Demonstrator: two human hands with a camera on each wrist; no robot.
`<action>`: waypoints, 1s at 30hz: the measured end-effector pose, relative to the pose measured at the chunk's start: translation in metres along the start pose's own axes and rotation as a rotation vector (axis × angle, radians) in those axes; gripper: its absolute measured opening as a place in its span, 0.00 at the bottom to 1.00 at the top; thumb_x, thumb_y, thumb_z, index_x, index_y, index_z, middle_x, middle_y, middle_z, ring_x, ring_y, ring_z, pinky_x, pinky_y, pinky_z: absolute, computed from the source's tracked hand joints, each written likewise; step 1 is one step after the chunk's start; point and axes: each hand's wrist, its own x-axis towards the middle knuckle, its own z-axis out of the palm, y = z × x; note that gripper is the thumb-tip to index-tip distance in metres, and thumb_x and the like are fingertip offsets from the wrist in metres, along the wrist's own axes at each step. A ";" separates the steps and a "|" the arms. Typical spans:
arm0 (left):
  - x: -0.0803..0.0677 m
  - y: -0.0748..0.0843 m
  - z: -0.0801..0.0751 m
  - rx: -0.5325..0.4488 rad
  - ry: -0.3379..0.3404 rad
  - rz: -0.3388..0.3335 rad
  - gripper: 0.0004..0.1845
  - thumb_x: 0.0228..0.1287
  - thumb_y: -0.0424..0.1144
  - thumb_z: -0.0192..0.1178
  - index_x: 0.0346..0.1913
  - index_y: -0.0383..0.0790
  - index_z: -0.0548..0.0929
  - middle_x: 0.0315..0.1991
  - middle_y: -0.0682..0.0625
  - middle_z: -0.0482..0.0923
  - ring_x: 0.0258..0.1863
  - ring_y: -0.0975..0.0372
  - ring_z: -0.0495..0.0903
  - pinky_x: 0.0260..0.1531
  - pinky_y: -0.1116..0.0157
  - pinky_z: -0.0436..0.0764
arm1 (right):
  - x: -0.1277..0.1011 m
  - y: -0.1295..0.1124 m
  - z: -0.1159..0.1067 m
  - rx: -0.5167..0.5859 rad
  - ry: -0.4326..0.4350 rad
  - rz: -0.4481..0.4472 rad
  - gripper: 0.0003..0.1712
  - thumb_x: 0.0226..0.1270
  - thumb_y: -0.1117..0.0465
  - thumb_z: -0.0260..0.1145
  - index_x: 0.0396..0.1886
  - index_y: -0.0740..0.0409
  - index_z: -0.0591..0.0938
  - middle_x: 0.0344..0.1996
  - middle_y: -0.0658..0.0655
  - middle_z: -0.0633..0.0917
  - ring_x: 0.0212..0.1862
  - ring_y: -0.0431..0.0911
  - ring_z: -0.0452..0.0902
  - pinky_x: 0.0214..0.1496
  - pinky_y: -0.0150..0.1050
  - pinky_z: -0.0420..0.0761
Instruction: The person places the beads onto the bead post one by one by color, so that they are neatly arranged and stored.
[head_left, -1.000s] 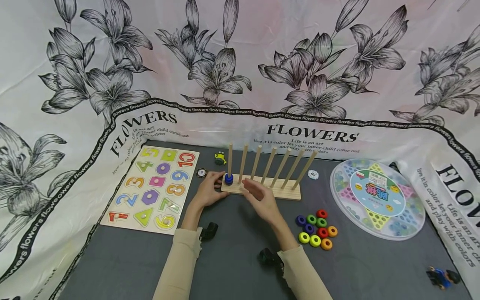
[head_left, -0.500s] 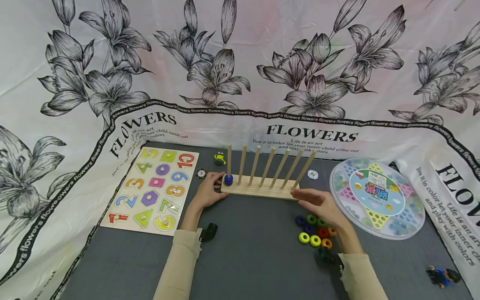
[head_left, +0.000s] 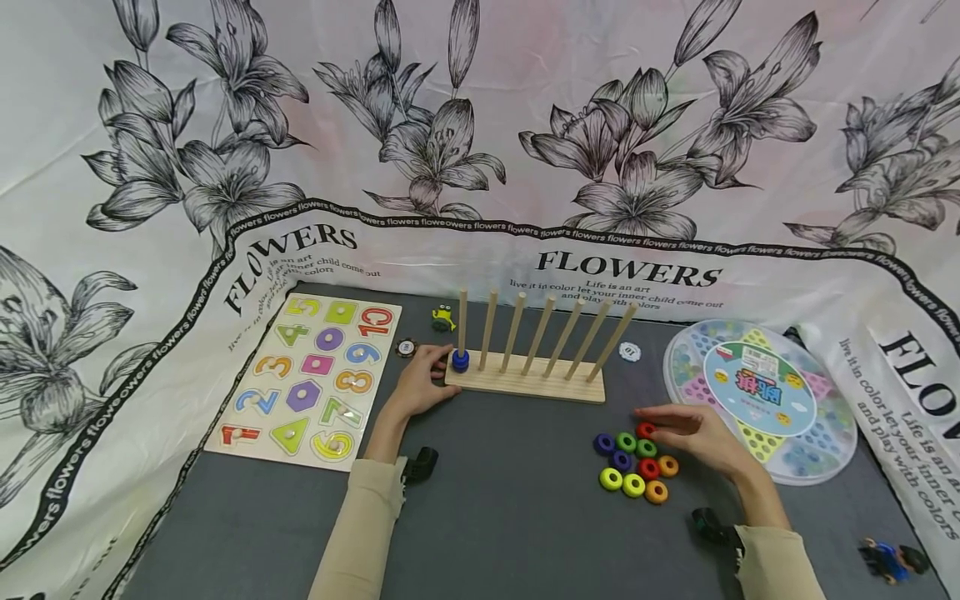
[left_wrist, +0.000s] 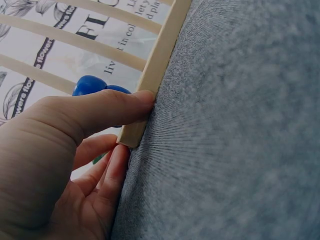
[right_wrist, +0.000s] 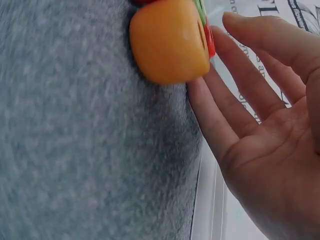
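A grey felt-like mat (head_left: 510,500) covers the table, with flower-printed cloth (head_left: 480,125) hung behind. At centre frame stands the wooden peg rack (head_left: 525,385), its long axis running left to right, seven pegs rising and fanning toward the upper right. Blue rings (head_left: 460,360) sit on the leftmost peg. The left hand (head_left: 420,385) grips the rack's left end, thumb on the front edge. At lower right of centre lies the cluster of coloured rings (head_left: 633,458); the right hand (head_left: 693,433) hovers flat above its right side, fingers straight and holding nothing, fingertips by the red ring (head_left: 645,430). To pick cleanly, I judge a pinch on one outer ring's rim best, the rack kept steadied. A number puzzle board (head_left: 307,379) lies at left, a round marble game (head_left: 757,398) at right.
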 end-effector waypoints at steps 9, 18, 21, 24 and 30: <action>-0.001 0.000 0.000 -0.003 0.010 0.014 0.39 0.55 0.32 0.74 0.71 0.37 0.70 0.62 0.39 0.66 0.54 0.50 0.76 0.55 0.58 0.81 | -0.001 0.002 0.000 -0.011 -0.021 0.003 0.20 0.66 0.71 0.66 0.58 0.72 0.80 0.54 0.67 0.82 0.51 0.41 0.83 0.48 0.32 0.84; 0.001 0.000 0.001 0.014 0.017 0.018 0.40 0.54 0.33 0.74 0.71 0.36 0.70 0.61 0.40 0.67 0.53 0.51 0.77 0.54 0.60 0.81 | 0.000 0.004 0.003 -0.054 0.046 -0.026 0.19 0.67 0.69 0.66 0.57 0.71 0.80 0.51 0.67 0.84 0.47 0.39 0.83 0.47 0.30 0.84; 0.000 0.001 0.001 0.018 0.020 0.021 0.40 0.54 0.33 0.74 0.70 0.36 0.70 0.61 0.39 0.67 0.53 0.51 0.77 0.54 0.59 0.81 | 0.001 0.001 0.003 -0.066 0.080 -0.020 0.19 0.68 0.68 0.65 0.58 0.71 0.79 0.51 0.65 0.84 0.48 0.38 0.83 0.48 0.28 0.82; 0.000 0.001 0.001 0.022 0.021 0.019 0.40 0.54 0.32 0.74 0.70 0.36 0.70 0.61 0.39 0.67 0.53 0.51 0.77 0.54 0.59 0.81 | 0.005 -0.008 0.004 -0.085 0.097 0.012 0.21 0.69 0.65 0.65 0.59 0.69 0.79 0.53 0.63 0.84 0.48 0.37 0.83 0.49 0.27 0.82; -0.001 0.001 0.000 0.017 0.021 0.012 0.39 0.54 0.32 0.74 0.70 0.37 0.70 0.61 0.39 0.67 0.53 0.51 0.77 0.55 0.59 0.81 | 0.019 -0.040 0.014 -0.120 0.122 0.022 0.22 0.70 0.61 0.66 0.61 0.65 0.79 0.54 0.64 0.83 0.49 0.37 0.83 0.49 0.29 0.82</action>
